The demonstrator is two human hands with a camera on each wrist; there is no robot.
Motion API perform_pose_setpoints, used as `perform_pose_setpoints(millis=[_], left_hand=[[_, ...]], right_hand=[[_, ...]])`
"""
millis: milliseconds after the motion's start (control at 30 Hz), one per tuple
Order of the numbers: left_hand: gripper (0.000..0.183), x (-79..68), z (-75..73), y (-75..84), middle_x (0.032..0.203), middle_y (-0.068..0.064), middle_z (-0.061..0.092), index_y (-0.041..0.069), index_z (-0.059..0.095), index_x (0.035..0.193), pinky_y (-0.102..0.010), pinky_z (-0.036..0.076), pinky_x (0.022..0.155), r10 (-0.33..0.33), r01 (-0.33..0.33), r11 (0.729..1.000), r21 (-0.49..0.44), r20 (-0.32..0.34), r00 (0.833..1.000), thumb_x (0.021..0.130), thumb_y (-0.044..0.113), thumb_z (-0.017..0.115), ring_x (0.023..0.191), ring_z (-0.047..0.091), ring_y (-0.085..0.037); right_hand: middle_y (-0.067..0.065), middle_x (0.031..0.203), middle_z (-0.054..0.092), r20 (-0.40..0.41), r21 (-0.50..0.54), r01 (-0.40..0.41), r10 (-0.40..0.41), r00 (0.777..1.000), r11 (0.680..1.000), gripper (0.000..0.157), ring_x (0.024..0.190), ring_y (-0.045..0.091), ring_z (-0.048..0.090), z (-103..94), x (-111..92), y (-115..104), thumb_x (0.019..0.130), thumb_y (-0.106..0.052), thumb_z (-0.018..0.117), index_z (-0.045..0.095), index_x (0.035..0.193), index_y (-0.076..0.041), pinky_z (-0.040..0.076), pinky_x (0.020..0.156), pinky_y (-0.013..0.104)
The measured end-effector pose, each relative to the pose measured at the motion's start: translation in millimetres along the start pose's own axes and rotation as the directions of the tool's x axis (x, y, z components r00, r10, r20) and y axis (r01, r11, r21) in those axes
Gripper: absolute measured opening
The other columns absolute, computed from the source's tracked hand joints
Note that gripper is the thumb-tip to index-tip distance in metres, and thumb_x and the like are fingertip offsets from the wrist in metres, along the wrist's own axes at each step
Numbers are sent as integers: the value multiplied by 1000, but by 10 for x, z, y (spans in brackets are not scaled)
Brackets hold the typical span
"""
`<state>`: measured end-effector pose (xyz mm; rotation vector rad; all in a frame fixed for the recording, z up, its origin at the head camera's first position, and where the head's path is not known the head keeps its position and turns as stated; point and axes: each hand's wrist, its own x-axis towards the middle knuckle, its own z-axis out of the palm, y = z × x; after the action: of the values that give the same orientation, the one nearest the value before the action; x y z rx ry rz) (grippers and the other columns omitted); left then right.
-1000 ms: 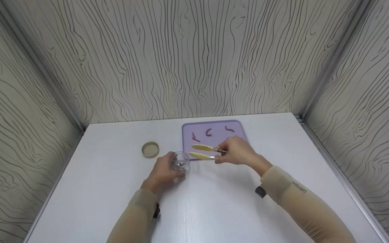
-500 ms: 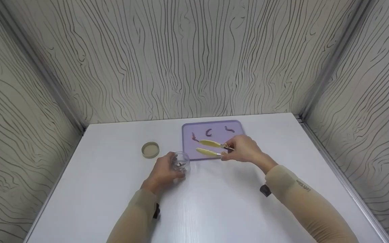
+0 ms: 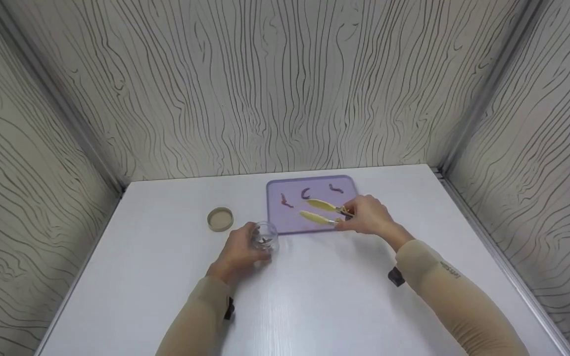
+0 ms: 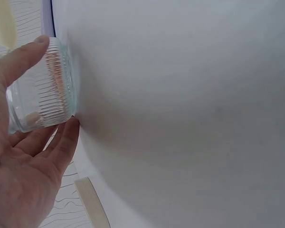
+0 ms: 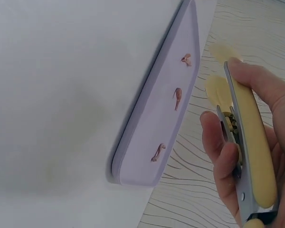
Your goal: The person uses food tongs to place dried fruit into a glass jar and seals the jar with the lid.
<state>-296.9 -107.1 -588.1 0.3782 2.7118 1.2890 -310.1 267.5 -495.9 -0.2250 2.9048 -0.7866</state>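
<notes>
A small clear glass jar [image 3: 268, 235] stands on the white table, and my left hand [image 3: 235, 253] holds it from the left. In the left wrist view the ribbed jar [image 4: 50, 95] has a reddish strip and a pale bit inside, too blurred to name. My right hand [image 3: 371, 217] grips yellow-tipped tongs [image 3: 322, 204] over a purple tray [image 3: 285, 223], their tips spread apart with nothing between them. Three reddish-brown worm-like pieces lie apart on the tray: a left one [image 3: 285, 200], a curled one [image 3: 305, 193] and a right one [image 3: 336, 188].
A round beige lid [image 3: 220, 220] lies to the left of the jar, behind my left hand. Wood-patterned walls [image 3: 265, 89] enclose the white table [image 3: 275, 316] at the back and on both sides.
My right hand has carried the tongs rightward and slightly back, from beside the jar's mouth to over the tray. The left hand and the jar have stayed still.
</notes>
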Motion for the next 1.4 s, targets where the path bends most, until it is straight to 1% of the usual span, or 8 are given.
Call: perform_pose_setpoints(millis=[200, 400, 500, 733, 833, 1000, 1167, 1400], left_hand=[[83, 1, -13, 14, 148, -21, 72, 2, 59, 152, -59, 48, 132, -8, 8, 1000, 1, -2, 1000, 81, 20, 98, 144, 67, -44], [85, -6, -28, 20, 151, -22, 70, 0, 57, 154, -58, 50, 130, -8, 8, 1000, -3, 13, 1000, 82, 18, 96, 143, 68, -43], [85, -13, -33, 16, 150, -22, 70, -1, 56, 154, -58, 52, 128, 2, -2, 1000, -10, 20, 1000, 82, 17, 96, 140, 69, -42], [84, -11, -32, 14, 149, -22, 71, -1, 57, 153, -58, 50, 130, 8, -8, 1000, -16, 10, 1000, 82, 18, 97, 142, 68, -43], [86, -10, -32, 16, 150, -22, 71, -1, 57, 154, -59, 48, 132, 8, -8, 1000, -16, 4, 1000, 81, 19, 98, 144, 66, -44], [87, -9, -23, 15, 149, -22, 72, -1, 57, 154, -58, 48, 132, 7, -7, 1000, -13, -6, 1000, 80, 19, 98, 144, 67, -43], [87, -7, -9, 18, 149, -21, 72, 0, 58, 154, -57, 48, 132, -12, 12, 1000, -13, -2, 1000, 79, 19, 98, 144, 67, -41], [85, -17, -20, 13, 148, -17, 72, 4, 58, 154, -59, 48, 131, -25, 25, 1000, -18, 10, 1000, 82, 21, 97, 144, 66, -40]], right_hand=[[8, 109, 79, 12, 15, -59, 59, 998, 998, 57, 85, 19, 71, -32, 28, 97, 89, -40, 94, 79, 130, -4, 57, 69, 27], [5, 95, 79, 23, 3, -48, 48, 999, 999, 52, 74, 15, 71, -84, 43, 189, 89, -39, 94, 82, 125, -3, 51, 62, 25], [5, 93, 80, 33, 9, -49, 49, 998, 999, 54, 72, 14, 72, -102, 57, 243, 89, -39, 94, 82, 125, -2, 51, 61, 24], [11, 112, 80, 44, 28, -107, 105, 993, 994, 65, 84, 18, 75, -146, 68, 348, 90, -41, 94, 76, 136, 0, 60, 69, 26], [13, 118, 81, 40, 25, -124, 123, 992, 992, 65, 84, 18, 76, -167, 76, 388, 90, -40, 93, 75, 138, 1, 60, 69, 26], [16, 119, 83, 28, 2, -117, 117, 993, 993, 65, 79, 18, 75, -198, 106, 464, 91, -41, 92, 75, 138, 2, 56, 66, 26], [18, 122, 81, 19, 4, -128, 128, 992, 992, 69, 81, 18, 74, -225, 134, 546, 92, -42, 91, 73, 140, 4, 55, 67, 26], [16, 116, 82, 3, -29, -146, 147, 989, 989, 64, 77, 17, 74, -251, 184, 653, 92, -44, 90, 76, 135, 2, 51, 64, 26]])
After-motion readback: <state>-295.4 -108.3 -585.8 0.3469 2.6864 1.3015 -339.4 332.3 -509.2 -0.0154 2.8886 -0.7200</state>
